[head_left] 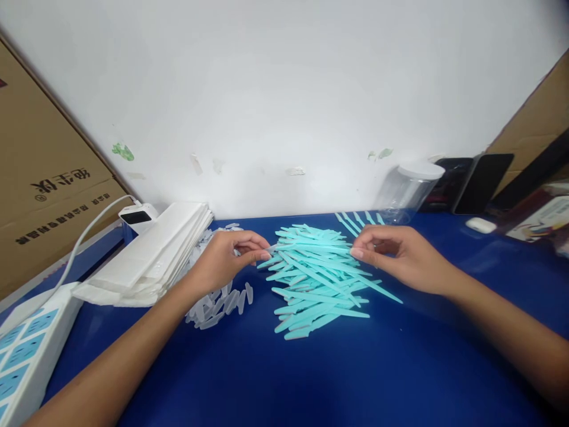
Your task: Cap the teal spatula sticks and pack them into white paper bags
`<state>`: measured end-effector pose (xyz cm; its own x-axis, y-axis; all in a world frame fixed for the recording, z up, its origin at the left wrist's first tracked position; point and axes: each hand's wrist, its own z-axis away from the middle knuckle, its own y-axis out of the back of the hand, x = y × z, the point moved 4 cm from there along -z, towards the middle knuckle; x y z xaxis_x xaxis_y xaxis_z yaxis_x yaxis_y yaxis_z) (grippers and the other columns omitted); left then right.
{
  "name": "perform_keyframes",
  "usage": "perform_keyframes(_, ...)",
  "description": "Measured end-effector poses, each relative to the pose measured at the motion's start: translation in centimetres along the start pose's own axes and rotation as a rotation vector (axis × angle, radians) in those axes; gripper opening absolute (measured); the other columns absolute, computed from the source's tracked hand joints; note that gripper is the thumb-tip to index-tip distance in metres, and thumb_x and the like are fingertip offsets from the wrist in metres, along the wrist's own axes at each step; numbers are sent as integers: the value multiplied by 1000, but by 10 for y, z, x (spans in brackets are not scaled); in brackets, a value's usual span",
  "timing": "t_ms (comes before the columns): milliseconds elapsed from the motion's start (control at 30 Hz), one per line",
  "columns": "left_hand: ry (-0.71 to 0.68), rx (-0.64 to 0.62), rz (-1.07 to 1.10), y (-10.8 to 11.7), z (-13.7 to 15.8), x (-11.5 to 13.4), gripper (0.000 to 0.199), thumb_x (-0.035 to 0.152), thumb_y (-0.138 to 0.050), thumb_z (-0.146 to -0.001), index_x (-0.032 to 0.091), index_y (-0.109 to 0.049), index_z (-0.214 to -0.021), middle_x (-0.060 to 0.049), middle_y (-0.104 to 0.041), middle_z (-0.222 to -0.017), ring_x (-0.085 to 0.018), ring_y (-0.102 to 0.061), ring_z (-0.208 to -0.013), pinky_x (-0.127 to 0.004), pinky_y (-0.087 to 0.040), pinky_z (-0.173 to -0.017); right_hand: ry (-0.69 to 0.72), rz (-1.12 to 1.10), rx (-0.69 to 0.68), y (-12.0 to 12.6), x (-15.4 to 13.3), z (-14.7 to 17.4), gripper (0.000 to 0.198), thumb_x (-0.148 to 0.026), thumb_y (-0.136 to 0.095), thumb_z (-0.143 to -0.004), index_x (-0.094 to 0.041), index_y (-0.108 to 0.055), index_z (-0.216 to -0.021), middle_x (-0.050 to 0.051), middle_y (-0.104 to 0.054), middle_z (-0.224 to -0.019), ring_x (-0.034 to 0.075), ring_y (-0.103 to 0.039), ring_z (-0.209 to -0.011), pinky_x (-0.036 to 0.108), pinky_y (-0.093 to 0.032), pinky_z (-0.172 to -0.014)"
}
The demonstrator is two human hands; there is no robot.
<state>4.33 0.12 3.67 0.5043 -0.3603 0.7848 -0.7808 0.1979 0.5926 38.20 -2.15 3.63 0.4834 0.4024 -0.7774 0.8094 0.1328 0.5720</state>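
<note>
Fingertips of my left hand (242, 252) pinch a small translucent blade cap (272, 248) above the left end of a pile. My right hand (391, 255) pinches the handle end of a turquoise eyebrow razor (326, 246), whose other end points at the cap. I cannot tell whether the cap sits on the blade. Below both hands lies a heap of turquoise eyebrow razors (311, 296). Loose translucent caps (213, 311) are piled to its left, partly behind my left forearm. Several razors (355, 222) lie in a row near the wall.
A stack of white packets (151, 249) and a power strip (35, 344) stand at left, beside a white device (137, 216) with a cable. A clear jar (411, 187), dark phone-like slabs (482, 184) and a white earbud case (480, 225) are at back right. Cardboard (53, 178) flanks the blue table (275, 379).
</note>
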Motion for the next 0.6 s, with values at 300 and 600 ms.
perform_keyframes(300, -65, 7, 32, -11, 5, 4, 17, 40, -85, -94, 23, -88, -97, -3, -84, -87, -15, -72, -69, -25, -60, -67, 2, -63, -45, -5, 0, 2, 40, -62, -81, -92, -23, -80, -83, 3, -64, -76, 17, -54, -68, 31, -46, -61)
perform_keyframes(600, -108, 73, 103, -18, 14, 19, 10, 34, -86, -94, 25, -90, -92, -1, -85, -84, -14, -72, -67, -24, -60, -65, 23, -50, -49, -11, -3, 2, 39, -61, -79, -94, -24, -79, -82, 3, -65, -74, 16, -53, -65, 31, -47, -59)
